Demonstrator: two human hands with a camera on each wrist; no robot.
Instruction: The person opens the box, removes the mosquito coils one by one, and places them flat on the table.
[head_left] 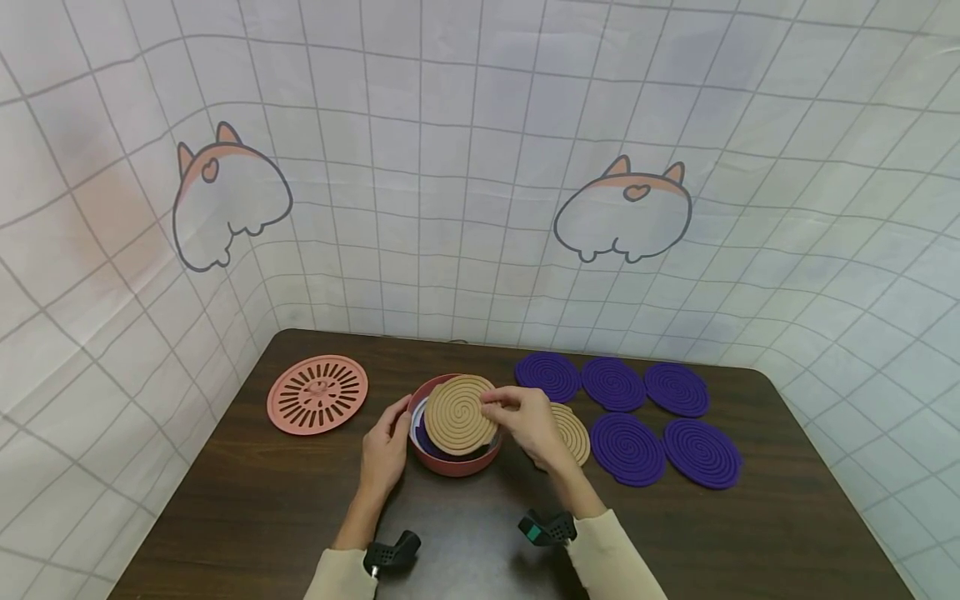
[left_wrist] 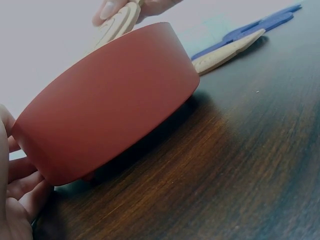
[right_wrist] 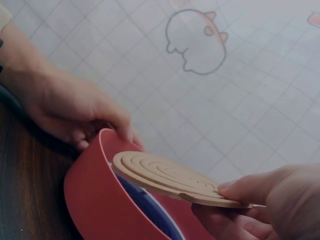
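Note:
My left hand [head_left: 384,454] grips the side of a round red tin [head_left: 450,469], with the thumb at its rim and fingers around the wall. Between the thumb and fingers of my right hand [head_left: 531,427] a tan mosquito coil [head_left: 456,417] is pinched by its edge, tilted over the tin's opening. The right wrist view shows the same tan coil [right_wrist: 167,172] above a purple coil [right_wrist: 147,207] that lies inside the tin. Under my right hand, another tan coil [head_left: 572,435] lies partly hidden on the table.
Several purple coils [head_left: 628,450] are laid out in two rows on the table's right side. A pink slotted lid [head_left: 281,402] lies at the left of the dark wooden table [head_left: 247,500]. White grid-patterned cloth [head_left: 435,233] hangs behind and at the sides.

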